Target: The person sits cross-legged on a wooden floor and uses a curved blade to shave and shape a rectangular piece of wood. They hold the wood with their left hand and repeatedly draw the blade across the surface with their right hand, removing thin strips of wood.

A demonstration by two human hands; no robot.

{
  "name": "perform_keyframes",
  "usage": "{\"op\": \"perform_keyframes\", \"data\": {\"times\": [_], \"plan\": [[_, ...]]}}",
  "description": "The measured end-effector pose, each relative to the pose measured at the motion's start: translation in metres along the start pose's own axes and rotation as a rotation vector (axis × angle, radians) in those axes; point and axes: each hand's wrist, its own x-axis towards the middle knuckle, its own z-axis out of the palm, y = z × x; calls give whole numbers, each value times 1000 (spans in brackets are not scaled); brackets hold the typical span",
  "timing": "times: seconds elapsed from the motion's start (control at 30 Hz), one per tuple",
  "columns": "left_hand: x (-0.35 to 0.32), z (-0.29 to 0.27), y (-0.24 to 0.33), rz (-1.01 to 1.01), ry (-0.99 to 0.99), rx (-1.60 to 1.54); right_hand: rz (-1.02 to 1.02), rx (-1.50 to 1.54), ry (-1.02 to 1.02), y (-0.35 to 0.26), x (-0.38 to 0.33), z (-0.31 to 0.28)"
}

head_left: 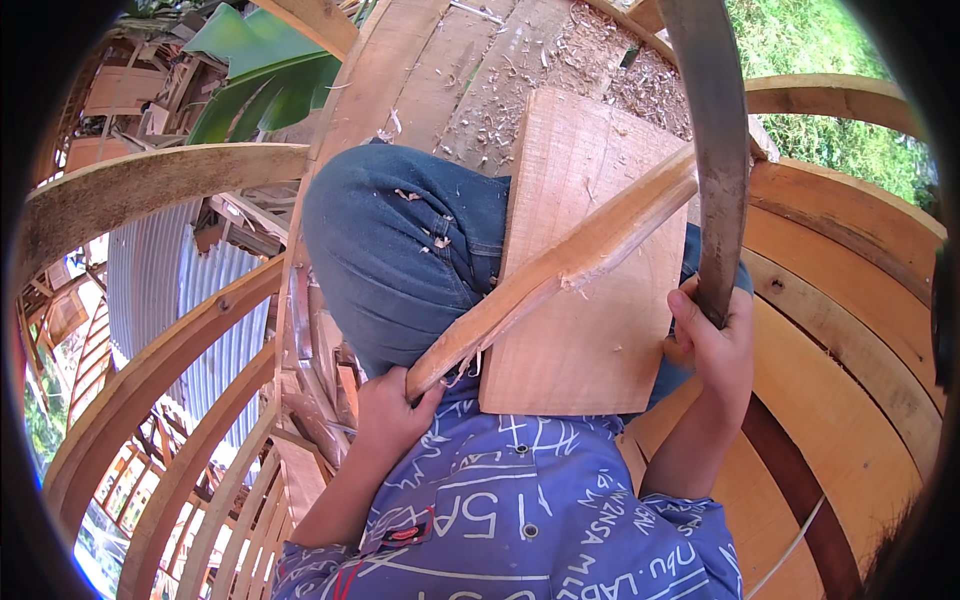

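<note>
I saw a seated person in a blue shirt [480,500] with white lettering, and a wide, pale wooden board [600,330] lying across the lap. A rough wooden stick [550,275] slanted over the board, from beyond its near left corner to its far right side. The two hands were apart, one on either side of the board. To its left, the left hand [393,418] was wrapped around the near end of the stick. To its right, the right hand [718,335] gripped a long knife [722,130] at its lower end, the broad, slightly curved blade pointing away past the board's far edge. The blade passed in front of the stick's far tip; I could not tell whether they touched. Left of the board, curled shavings [442,241] clung to the blue jeans [385,270]. Beyond the board, more shavings were scattered over a plank floor [490,80]. Farther left of it were curved wooden rails [165,175], a green leaf [265,100] and grey corrugated sheets [150,285]; to its right rose a wall of orange-brown planks [850,345].
</note>
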Motion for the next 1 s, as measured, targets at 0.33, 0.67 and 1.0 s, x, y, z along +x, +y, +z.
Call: {"op": "perform_keyframes", "data": {"times": [0.33,0.67,1.0], "plan": [[29,-43,-12,-271,-554,-239,98,92,-479,-6,3,-5],[60,-64,-19,-389,-1061,-442,-53,187,-189,0,-9,-10],[66,-67,-29,-483,-1164,-477,105,115,-326,14,-23,14]]}}
